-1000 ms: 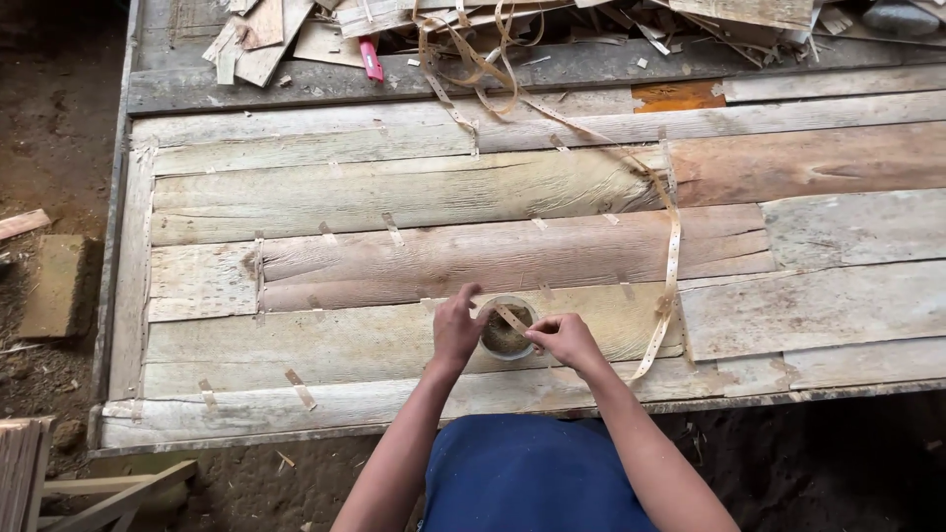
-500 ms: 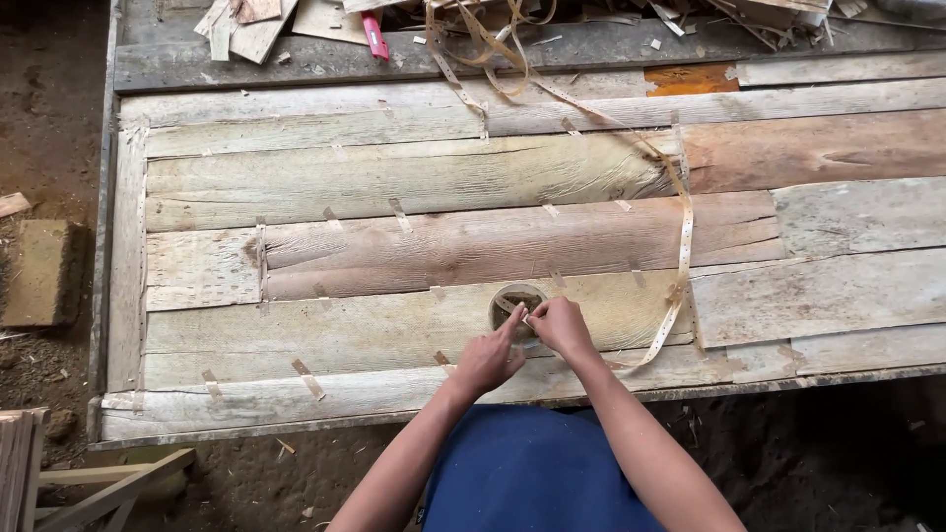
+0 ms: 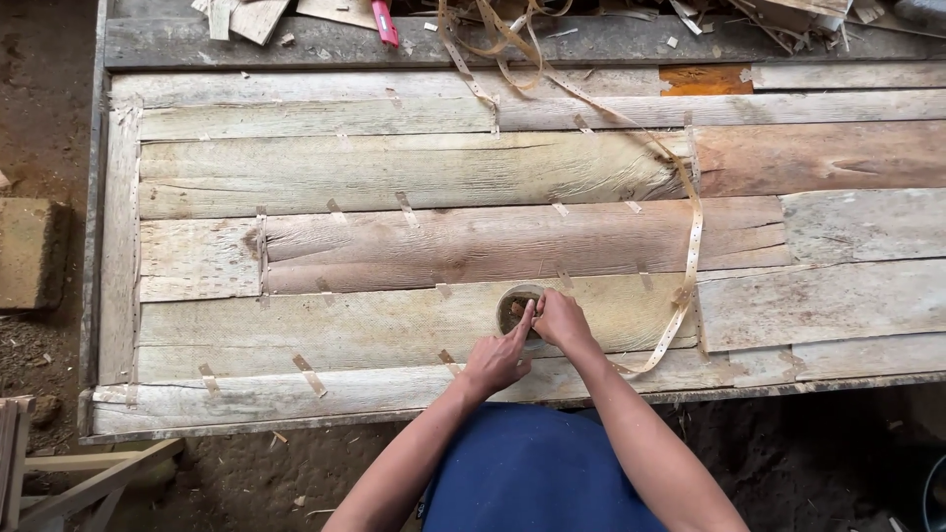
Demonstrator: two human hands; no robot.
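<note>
A workbench [image 3: 414,172] of rough, pale planks patched with short metal strips fills the view, with bare earth on its left and near sides. A brown block [image 3: 28,251] lies on the ground off the left edge. A red tool [image 3: 384,22] rests among wood scraps at the far edge. Near the front edge, centre, sits a small round tin [image 3: 512,307]. The left hand [image 3: 500,360] points its fingers into the tin; the right hand [image 3: 562,320] is clenched beside the rim, touching it. A long perforated strip [image 3: 693,246] curves from the scraps toward the front edge.

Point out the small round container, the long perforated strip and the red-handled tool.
small round container [image 3: 512,303]: head view, its left rim.
long perforated strip [image 3: 694,241]: head view, its hanging stretch.
red-handled tool [image 3: 384,22]: head view, the handle.
</note>
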